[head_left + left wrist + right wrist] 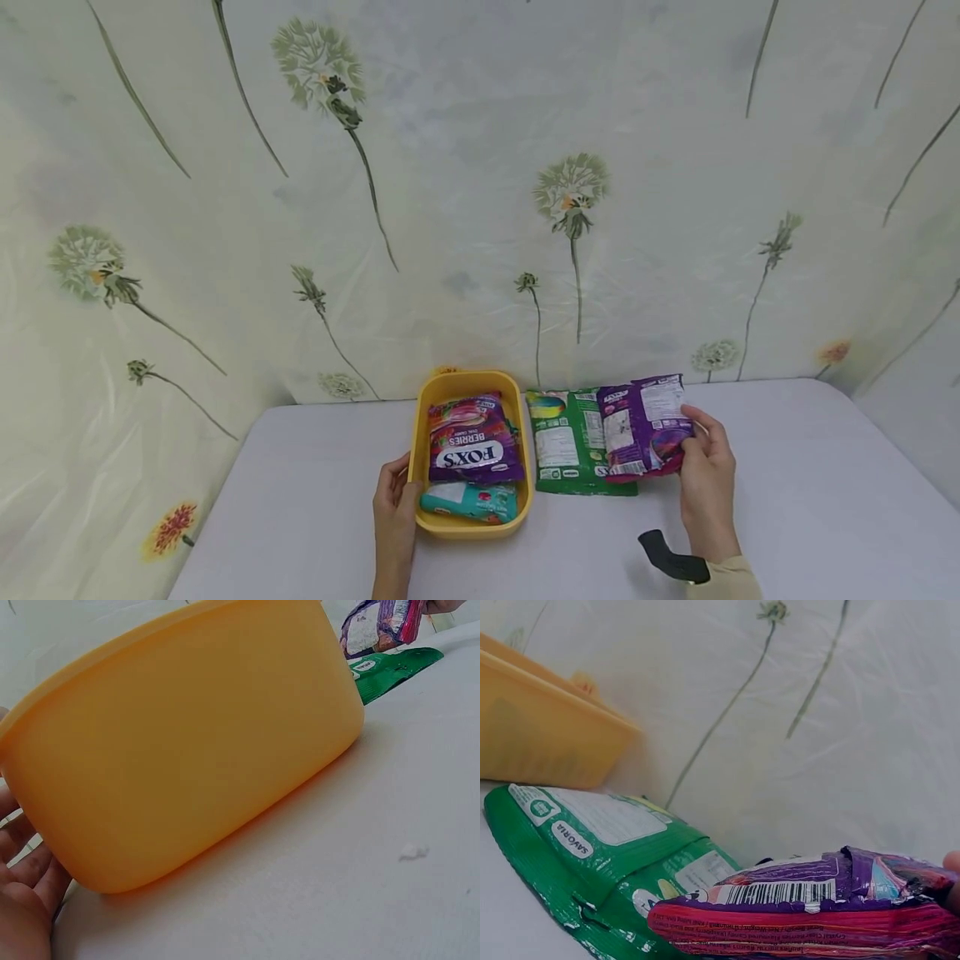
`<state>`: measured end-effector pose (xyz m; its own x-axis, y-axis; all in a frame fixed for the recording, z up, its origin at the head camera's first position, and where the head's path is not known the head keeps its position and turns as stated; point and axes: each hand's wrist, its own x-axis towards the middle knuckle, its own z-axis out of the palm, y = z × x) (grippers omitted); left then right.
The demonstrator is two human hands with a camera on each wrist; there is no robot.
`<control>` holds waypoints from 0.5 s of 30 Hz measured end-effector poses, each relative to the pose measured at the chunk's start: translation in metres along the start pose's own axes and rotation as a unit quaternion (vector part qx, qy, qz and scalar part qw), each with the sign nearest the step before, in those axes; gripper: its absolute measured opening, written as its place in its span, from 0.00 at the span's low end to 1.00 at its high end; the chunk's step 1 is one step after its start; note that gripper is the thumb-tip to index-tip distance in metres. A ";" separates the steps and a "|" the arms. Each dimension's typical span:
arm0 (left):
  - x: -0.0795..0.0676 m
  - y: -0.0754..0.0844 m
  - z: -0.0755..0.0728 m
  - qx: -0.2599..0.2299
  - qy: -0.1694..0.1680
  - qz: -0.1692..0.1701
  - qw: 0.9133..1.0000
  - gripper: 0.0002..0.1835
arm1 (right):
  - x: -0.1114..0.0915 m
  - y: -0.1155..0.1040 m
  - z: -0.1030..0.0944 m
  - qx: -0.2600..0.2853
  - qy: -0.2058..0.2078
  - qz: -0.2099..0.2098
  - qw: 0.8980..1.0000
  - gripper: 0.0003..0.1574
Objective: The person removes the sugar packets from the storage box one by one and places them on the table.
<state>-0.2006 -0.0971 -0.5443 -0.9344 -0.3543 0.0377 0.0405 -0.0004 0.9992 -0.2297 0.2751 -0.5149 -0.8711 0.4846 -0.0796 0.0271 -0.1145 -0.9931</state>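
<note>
My left hand (395, 504) rests against the outer left wall of a yellow plastic tub (527, 467), its fingers (30, 862) spread along that side in the left wrist view. Inside the tub lie a purple Fox's Berries candy bag (468, 433) and, nearer me, a teal packet (476, 502). With my right hand (708, 483) I pinch the right edge of another purple candy bag (637, 429), back label facing up. This bag overlaps the right part of a green candy bag (558, 446) lying on the table. In the right wrist view, the held bag's barcode (780, 892) and reddish-pink end show.
A white-covered table (315, 483) lies under everything. Behind it hangs a pale sheet (450, 208) printed with dandelions. A black curved strap (671, 560) sticks out beside my right wrist. A small whitish scrap (413, 852) lies on the cover in the left wrist view.
</note>
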 end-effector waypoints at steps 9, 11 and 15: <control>-0.001 0.000 0.001 -0.013 -0.008 0.004 1.000 0.19 | -0.009 -0.016 0.003 0.009 0.026 0.033 0.999 0.30; -0.001 0.001 0.001 -0.011 -0.009 0.002 1.000 0.19 | -0.008 -0.014 0.002 0.010 0.032 0.032 0.999 0.30; 0.000 0.000 0.000 -0.007 -0.007 0.001 1.000 0.19 | -0.006 -0.011 0.001 0.015 0.041 0.038 0.998 0.30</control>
<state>-0.2009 -0.0970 -0.5439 -0.9394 -0.3404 0.0403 0.0476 -0.0131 0.9988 -0.2254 0.2727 -0.5031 -0.8243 0.5421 -0.1632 0.0767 -0.1786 -0.9809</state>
